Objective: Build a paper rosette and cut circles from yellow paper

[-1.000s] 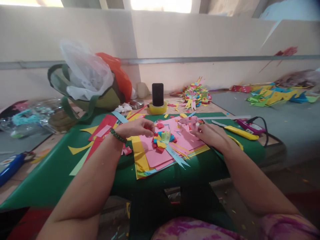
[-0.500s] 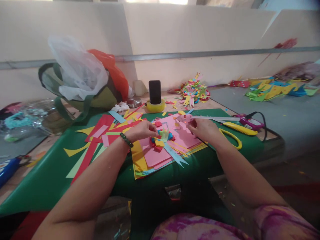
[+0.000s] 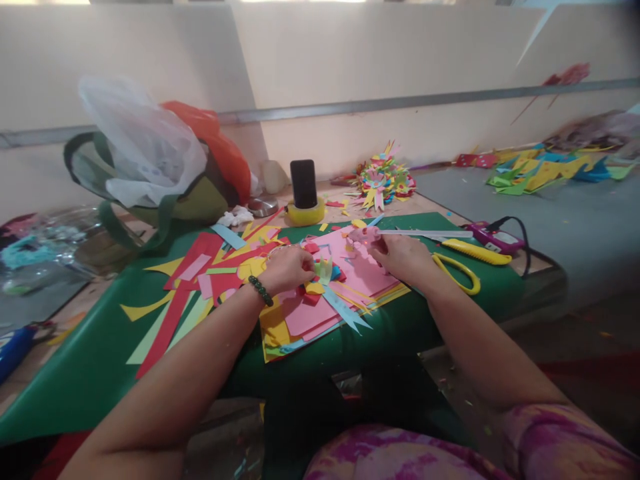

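A small multicoloured paper flower [image 3: 324, 275] of red, yellow, blue and pale green pieces lies on a stack of pink and yellow sheets [image 3: 310, 313] on a green table [image 3: 100, 360]. My left hand [image 3: 287, 268], with a bead bracelet at the wrist, has its fingers closed on the flower's left side. My right hand [image 3: 403, 257] is curled around a pink glue gun [image 3: 365, 235] whose tip points towards the flower.
Yellow scissors [image 3: 463, 277], a yellow cutter [image 3: 473, 251], a ruler [image 3: 425, 233] and a purple device with a cord [image 3: 495, 237] lie right of my hand. Red, yellow and green scraps [image 3: 200, 280] cover the left. A phone on a tape roll [image 3: 304, 193], a finished flower pile [image 3: 383, 180] and bags [image 3: 165, 167] stand behind.
My left hand slid down and closed more tightly on the paper flower. The right hand with the glue gun shifted slightly left. The view drifted, so everything sits a little lower-left.
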`<state>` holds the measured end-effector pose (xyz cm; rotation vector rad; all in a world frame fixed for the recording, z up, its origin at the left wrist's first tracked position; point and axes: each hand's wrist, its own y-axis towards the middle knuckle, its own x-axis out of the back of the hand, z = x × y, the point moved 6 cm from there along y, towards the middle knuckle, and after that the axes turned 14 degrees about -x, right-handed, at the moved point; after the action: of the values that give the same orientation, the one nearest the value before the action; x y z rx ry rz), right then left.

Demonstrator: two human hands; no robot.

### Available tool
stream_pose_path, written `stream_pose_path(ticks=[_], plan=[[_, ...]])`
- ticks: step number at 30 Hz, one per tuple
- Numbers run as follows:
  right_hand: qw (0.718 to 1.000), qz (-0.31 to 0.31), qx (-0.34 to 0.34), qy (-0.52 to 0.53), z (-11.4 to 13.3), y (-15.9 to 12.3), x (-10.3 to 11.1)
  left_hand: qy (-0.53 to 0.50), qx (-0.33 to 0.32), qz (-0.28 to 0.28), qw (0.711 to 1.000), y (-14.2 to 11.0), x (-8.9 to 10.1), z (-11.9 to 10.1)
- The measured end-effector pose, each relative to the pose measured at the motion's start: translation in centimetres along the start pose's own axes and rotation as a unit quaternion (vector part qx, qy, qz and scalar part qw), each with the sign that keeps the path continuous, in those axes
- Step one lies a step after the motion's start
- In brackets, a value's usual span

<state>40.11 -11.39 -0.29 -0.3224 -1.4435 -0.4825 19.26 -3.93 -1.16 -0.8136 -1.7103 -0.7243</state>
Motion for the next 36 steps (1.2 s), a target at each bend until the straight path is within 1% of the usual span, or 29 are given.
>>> stream_pose_path(ticks=[7, 9, 11, 13, 15, 17, 18, 19, 20, 22, 24, 25, 26, 28, 30, 31, 33, 36], plan=[[1.0, -0.001, 0.007, 0.002, 0.1, 0.1, -0.1, 0.042, 0.012, 0.01, 0.999, -0.2, 0.2, -1.3], [1.0, -0.003, 0.009, 0.005, 0.1, 0.0, 0.0, 0.043, 0.012, 0.014, 0.999, -0.2, 0.2, -1.4], [1.0, -0.002, 0.009, 0.001, 0.2, 0.0, 0.0, 0.016, 0.009, 0.008, 1.0, -0.4, 0.7, -1.1], [1.0, -0.001, 0.009, -0.005, 0.2, 0.0, 0.1, -0.047, -0.001, -0.024, 0.999, -0.8, 2.0, -0.5], [1.0, -0.005, 0.012, -0.009, 0.4, -0.2, 0.2, -0.106, -0.01, -0.082, 0.991, -1.2, 3.8, 0.3], [1.0, -0.005, 0.013, -0.009, 0.4, -0.3, 0.4, -0.103, -0.006, -0.127, 0.986, -1.7, 5.4, 0.9], [1.0, -0.003, 0.012, -0.009, 0.5, -0.3, 0.4, -0.087, -0.004, -0.132, 0.987, -1.9, 5.8, 0.8], [1.0, 0.0, 0.011, -0.009, 0.5, -0.3, 0.4, -0.067, -0.007, -0.121, 0.99, -1.9, 5.8, 0.6], [1.0, 0.002, 0.01, -0.008, 0.5, -0.3, 0.4, -0.046, -0.017, -0.097, 0.994, -2.0, 5.6, 0.0], [1.0, 0.002, 0.009, -0.002, 0.5, -0.3, 0.3, 0.0, -0.053, -0.032, 0.998, -2.0, 4.4, -1.6], [1.0, 0.001, 0.011, 0.003, 0.5, -0.3, 0.2, 0.048, -0.093, 0.022, 0.994, -2.1, 3.3, -3.1], [1.0, 0.001, 0.011, 0.003, 0.5, -0.3, 0.2, 0.067, -0.105, 0.038, 0.991, -2.2, 3.0, -3.7], [1.0, 0.001, 0.012, 0.002, 0.5, -0.3, 0.2, 0.08, -0.109, 0.041, 0.99, -2.2, 2.9, -3.9], [1.0, 0.004, 0.012, 0.001, 0.5, -0.4, 0.3, 0.085, -0.088, 0.013, 0.992, -2.3, 3.4, -3.7], [1.0, 0.015, 0.011, 0.001, 0.4, -0.4, 0.5, 0.063, -0.045, -0.015, 0.997, -2.2, 3.9, -2.6], [1.0, 0.022, 0.013, 0.001, 0.4, -0.3, 0.5, 0.047, -0.024, -0.015, 0.999, -2.2, 4.0, -2.0], [0.999, 0.031, 0.019, -0.001, 0.4, -0.1, 0.6, 0.015, 0.003, 0.016, 1.0, -2.0, 3.4, -1.1], [0.999, 0.036, 0.032, -0.011, 0.3, 0.3, 0.5, 0.003, -0.002, 0.066, 0.998, -1.8, 2.2, -0.5]])
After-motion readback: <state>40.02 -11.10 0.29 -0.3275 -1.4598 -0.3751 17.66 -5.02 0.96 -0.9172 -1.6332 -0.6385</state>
